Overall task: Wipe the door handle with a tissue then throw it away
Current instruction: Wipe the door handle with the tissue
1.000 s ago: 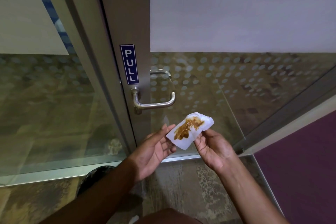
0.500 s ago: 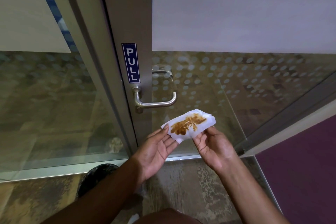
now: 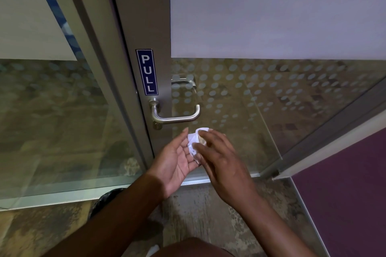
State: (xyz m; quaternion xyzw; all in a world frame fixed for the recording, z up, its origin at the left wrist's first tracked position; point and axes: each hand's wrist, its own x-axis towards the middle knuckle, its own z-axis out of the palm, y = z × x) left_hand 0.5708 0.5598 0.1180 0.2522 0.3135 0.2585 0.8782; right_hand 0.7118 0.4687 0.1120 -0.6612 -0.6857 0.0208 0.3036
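A steel lever door handle (image 3: 175, 116) sticks out of the grey door frame, under a blue PULL sign (image 3: 146, 72). Just below the handle, a white tissue (image 3: 193, 142) is crumpled between my two hands. My left hand (image 3: 177, 158) lies palm up under it, fingers spread. My right hand (image 3: 221, 158) presses down on the tissue from above and covers most of it. The brown stain on the tissue is almost hidden; only a sliver shows at my right fingers.
The glass door (image 3: 271, 100) with frosted dots stands ahead, a fixed glass panel (image 3: 52, 121) to its left. A dark bin with a black liner (image 3: 106, 200) sits on the floor behind my left forearm. Purple carpet (image 3: 344, 194) lies at the right.
The tissue was held flat and stretched between both hands with the brown stain facing up. Now it is balled up in my left palm, with my right hand over it.
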